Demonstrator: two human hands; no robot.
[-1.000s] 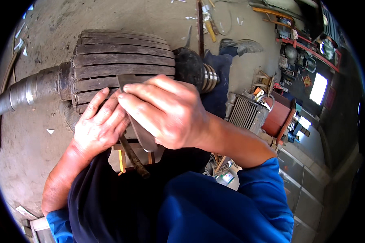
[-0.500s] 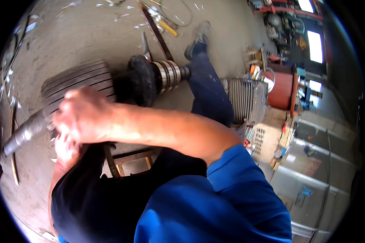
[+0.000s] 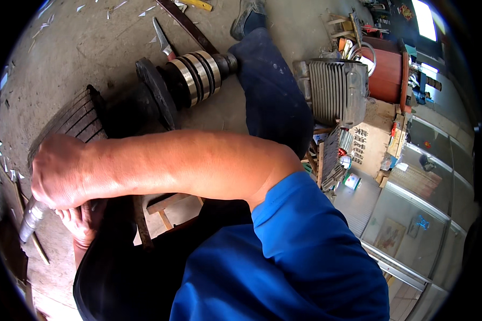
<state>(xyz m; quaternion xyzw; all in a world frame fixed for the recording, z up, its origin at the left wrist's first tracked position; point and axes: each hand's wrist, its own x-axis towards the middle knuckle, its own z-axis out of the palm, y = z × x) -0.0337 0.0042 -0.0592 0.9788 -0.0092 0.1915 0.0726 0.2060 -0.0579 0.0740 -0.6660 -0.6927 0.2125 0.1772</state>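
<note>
A large motor rotor (image 3: 83,115) lies at the left, with a dark slotted core, a black flange (image 3: 158,91) and banded metal rings (image 3: 195,77) toward my leg. Its bare shaft (image 3: 34,218) sticks out at the lower left. My right hand (image 3: 61,171) is closed in a fist over the near end of the core, where the shaft begins; its palm and whatever it grips are hidden. Just below it, my left hand (image 3: 81,220) shows curled fingers close against the rotor's near side. What those fingers hold cannot be made out. My right forearm crosses in front of the rotor.
A wooden stool frame (image 3: 166,206) stands below my forearm. Beyond the rotor lie a pointed blade (image 3: 163,37) and a long metal bar (image 3: 190,27). At right are a finned housing (image 3: 334,91), a red-brown box (image 3: 383,69), a cardboard carton (image 3: 375,120) and glass panels (image 3: 412,203).
The view has shifted, so the rotor sits farther left. My right hand has slid toward the shaft end and now hides where the shaft begins. My left hand stays just below it.
</note>
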